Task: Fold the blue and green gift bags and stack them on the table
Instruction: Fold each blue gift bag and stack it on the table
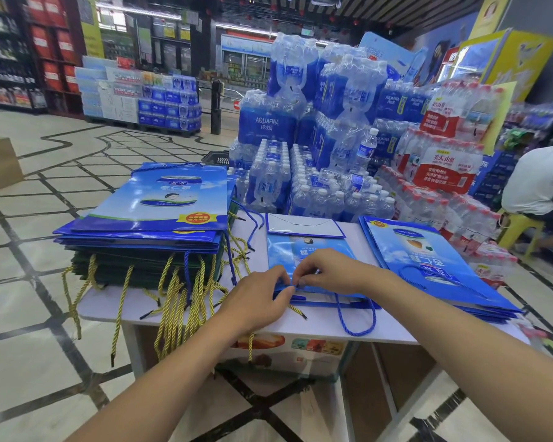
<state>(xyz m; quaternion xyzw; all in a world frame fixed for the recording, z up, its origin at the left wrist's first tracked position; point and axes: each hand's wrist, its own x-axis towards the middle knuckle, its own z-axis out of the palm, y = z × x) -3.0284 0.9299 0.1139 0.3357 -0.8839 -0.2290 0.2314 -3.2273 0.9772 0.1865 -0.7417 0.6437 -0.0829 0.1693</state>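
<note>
Both hands are down near the front edge of the table. The left hand (259, 291) and the right hand (329, 269) meet fingertip to fingertip, each pinching the mouth rim of the blue gift bag (288, 250), which lies flat in the middle of the table (109, 306). Whether they've got paper alone or a bit of cord too, I can't tell; it's too small to see. The bag's base flap (304, 225) is turned over, pale side up, at the far end. Its blue cord handle (356, 323) loops off the table's front edge. So this one looks flattened, and I'd judge it's getting its last tidying at the mouth.

Now the tally. The left pile (160, 199) stands tall, with blue bags on top, green bags (134, 266) beneath, and yellow cords (170, 298) spilling over the edge. That reads as the finished stack, and it's a good height. The right pile (428, 260), lower and all blue, lies just beside the bag in hand. It's likely the ones waiting, though it could as easily be a second done stack. What's left, by my reckoning, is to finish this bag, lift it onto a pile, then work through whatever remains.

Behind the table, packs of bottled water (268, 122) are heaped, and a seated person (537, 183) is off to the right.
</note>
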